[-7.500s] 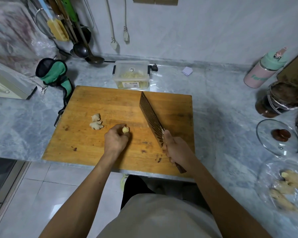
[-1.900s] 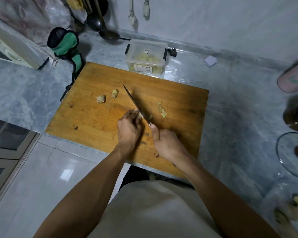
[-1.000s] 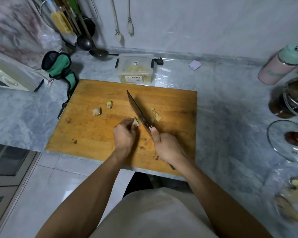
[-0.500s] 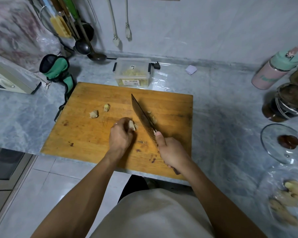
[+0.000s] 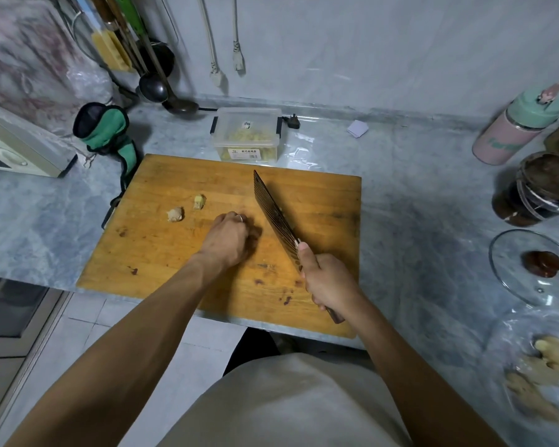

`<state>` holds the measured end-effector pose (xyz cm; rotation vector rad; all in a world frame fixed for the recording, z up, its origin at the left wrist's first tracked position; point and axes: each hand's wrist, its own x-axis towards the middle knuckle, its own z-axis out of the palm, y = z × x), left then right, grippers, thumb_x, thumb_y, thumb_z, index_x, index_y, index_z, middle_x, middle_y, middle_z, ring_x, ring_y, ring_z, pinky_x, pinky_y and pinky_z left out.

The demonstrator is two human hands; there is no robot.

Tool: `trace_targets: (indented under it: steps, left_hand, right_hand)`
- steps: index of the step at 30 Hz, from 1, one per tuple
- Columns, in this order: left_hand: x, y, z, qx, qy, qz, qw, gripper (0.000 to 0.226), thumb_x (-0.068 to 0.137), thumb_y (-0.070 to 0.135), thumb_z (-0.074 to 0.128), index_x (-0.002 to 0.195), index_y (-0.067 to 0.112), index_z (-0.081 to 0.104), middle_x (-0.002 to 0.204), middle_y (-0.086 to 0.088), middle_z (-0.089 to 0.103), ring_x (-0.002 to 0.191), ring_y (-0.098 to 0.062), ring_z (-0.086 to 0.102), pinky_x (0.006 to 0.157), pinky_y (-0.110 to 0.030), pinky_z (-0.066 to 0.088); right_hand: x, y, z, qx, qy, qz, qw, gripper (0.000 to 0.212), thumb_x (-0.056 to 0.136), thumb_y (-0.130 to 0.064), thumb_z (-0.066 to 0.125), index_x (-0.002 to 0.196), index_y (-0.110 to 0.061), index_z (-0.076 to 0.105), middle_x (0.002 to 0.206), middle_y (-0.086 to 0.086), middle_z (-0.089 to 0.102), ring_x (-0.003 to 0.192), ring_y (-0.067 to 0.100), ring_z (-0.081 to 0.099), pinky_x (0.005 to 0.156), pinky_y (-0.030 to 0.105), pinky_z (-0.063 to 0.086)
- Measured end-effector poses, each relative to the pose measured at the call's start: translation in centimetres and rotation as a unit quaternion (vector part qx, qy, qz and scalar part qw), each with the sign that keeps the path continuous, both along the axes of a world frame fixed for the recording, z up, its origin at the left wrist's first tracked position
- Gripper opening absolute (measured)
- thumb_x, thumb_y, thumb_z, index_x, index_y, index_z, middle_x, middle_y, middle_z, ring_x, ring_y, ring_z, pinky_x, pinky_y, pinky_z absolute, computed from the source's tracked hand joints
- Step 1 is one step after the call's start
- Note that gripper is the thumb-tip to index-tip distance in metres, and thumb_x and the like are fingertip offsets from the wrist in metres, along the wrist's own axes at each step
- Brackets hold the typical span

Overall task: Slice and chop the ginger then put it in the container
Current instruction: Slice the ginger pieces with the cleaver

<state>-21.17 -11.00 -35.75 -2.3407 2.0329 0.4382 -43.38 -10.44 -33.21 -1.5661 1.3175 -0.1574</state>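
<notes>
A wooden cutting board (image 5: pixel 162 253) lies on the grey marble counter. My left hand (image 5: pixel 229 237) rests curled on the board's middle, fingers down over a ginger piece that is hidden beneath them. My right hand (image 5: pixel 326 282) grips the handle of a cleaver (image 5: pixel 275 217), whose patterned flat side faces up and leans to the right of the left hand. Two small ginger chunks (image 5: pixel 175 214) (image 5: pixel 199 201) lie on the board to the left. A clear plastic container (image 5: pixel 247 133) holding chopped ginger stands just behind the board.
A glass lid (image 5: pixel 536 266), a dark jar (image 5: pixel 542 188) and a pink bottle (image 5: pixel 513 130) stand at the right. A plastic bag of whole ginger (image 5: pixel 542 375) lies at the near right. A green sleeve (image 5: pixel 107 130) and a ladle (image 5: pixel 175 101) sit at the back left.
The cleaver has tilted from edge-down beside the fingers to lean right, flat side showing. My left hand has curled over the ginger piece, which no longer shows.
</notes>
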Motion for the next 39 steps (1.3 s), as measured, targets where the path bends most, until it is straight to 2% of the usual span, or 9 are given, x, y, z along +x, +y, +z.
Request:
trace_targets:
  steps: [5,8,11,15,17,20,28,33,39]
  left_hand:
    - [-0.2,-1.4,0.3,0.028,0.016,0.031,0.999,0.012,0.087,0.015,0.069,0.099,0.016,0.072,0.103,-0.004,0.070,0.096,-0.021,0.062,0.098,-0.033,0.047]
    - [-0.5,-2.0,0.0,-0.016,0.157,0.088,0.984,0.021,0.087,0.004,0.067,0.082,0.024,0.073,0.087,0.009,0.069,0.082,-0.008,0.064,0.085,-0.024,0.053]
    - [-1.3,-2.3,-0.4,-0.078,0.277,0.165,0.943,0.020,0.089,-0.002,0.065,0.091,0.014,0.077,0.093,0.006,0.072,0.081,0.003,0.061,0.079,-0.007,0.047]
    - [-1.0,-0.9,-0.9,-0.125,0.272,0.172,0.938,0.030,0.089,-0.006,0.059,0.104,0.014,0.077,0.109,0.004,0.072,0.102,-0.008,0.064,0.097,-0.019,0.047]
    - [-0.6,0.6,-0.9,-0.163,0.254,0.199,0.932,0.031,0.088,-0.008,0.056,0.105,0.010,0.075,0.104,0.006,0.069,0.092,-0.009,0.066,0.088,-0.021,0.053]
    - [0.1,2.3,-1.5,-0.189,0.263,0.264,0.909,0.023,0.090,0.001,0.062,0.107,0.010,0.074,0.099,0.004,0.072,0.081,-0.004,0.068,0.070,-0.004,0.047]
    - [-0.2,3.1,-3.2,-0.148,0.336,0.376,0.851,0.032,0.087,0.009,0.074,0.118,0.011,0.070,0.104,-0.001,0.068,0.098,-0.014,0.062,0.084,-0.014,0.042]
    - [-1.0,3.6,-3.3,-0.168,0.319,0.358,0.861,0.028,0.091,0.005,0.065,0.118,0.007,0.070,0.118,-0.008,0.070,0.107,-0.018,0.064,0.095,-0.018,0.044]
    - [-1.5,3.7,-3.1,-0.169,0.319,0.396,0.844,0.027,0.091,0.007,0.065,0.118,0.006,0.067,0.114,-0.011,0.070,0.102,-0.018,0.063,0.093,-0.019,0.042]
  right_hand:
    - [-0.8,-0.6,0.6,-0.007,-0.019,-0.018,1.000,0.070,0.102,-0.063,0.023,0.075,-0.009,0.058,0.056,0.008,0.050,0.046,0.023,0.051,0.049,0.031,0.046]
    - [-1.3,-1.0,1.0,-0.011,-0.022,-0.028,0.999,0.070,0.103,-0.063,0.023,0.075,-0.009,0.058,0.055,0.007,0.050,0.044,0.020,0.050,0.047,0.028,0.044]
    - [-1.6,-1.4,1.0,-0.013,-0.024,-0.027,0.999,0.070,0.103,-0.063,0.023,0.075,-0.009,0.057,0.054,0.005,0.050,0.042,0.017,0.049,0.044,0.025,0.041]
    - [-1.9,-1.5,0.9,-0.012,-0.033,-0.023,0.999,0.070,0.102,-0.064,0.023,0.076,-0.009,0.057,0.054,0.005,0.049,0.039,0.014,0.047,0.043,0.023,0.040]
    - [-1.7,-1.3,0.7,-0.010,-0.038,-0.020,0.999,0.070,0.102,-0.064,0.024,0.077,-0.009,0.058,0.054,0.006,0.049,0.041,0.017,0.048,0.045,0.025,0.042]
    - [-0.9,-1.2,0.6,-0.003,-0.037,-0.004,0.999,0.071,0.102,-0.064,0.024,0.075,-0.009,0.059,0.051,0.004,0.050,0.043,0.019,0.050,0.050,0.030,0.044]
    - [1.1,-0.7,0.5,-0.002,-0.011,0.071,0.997,0.066,0.103,-0.062,0.024,0.074,-0.012,0.056,0.055,0.002,0.051,0.042,0.016,0.049,0.048,0.028,0.043]
    - [1.1,-1.1,0.4,-0.104,0.038,0.133,0.985,0.065,0.105,-0.056,0.031,0.060,-0.014,0.050,0.054,-0.002,0.053,0.049,0.015,0.053,0.053,0.033,0.042]
    - [0.0,-1.7,0.1,-0.233,0.127,0.196,0.944,0.059,0.100,-0.064,0.035,0.085,-0.013,0.062,0.075,0.002,0.068,0.064,0.021,0.065,0.060,0.040,0.056]
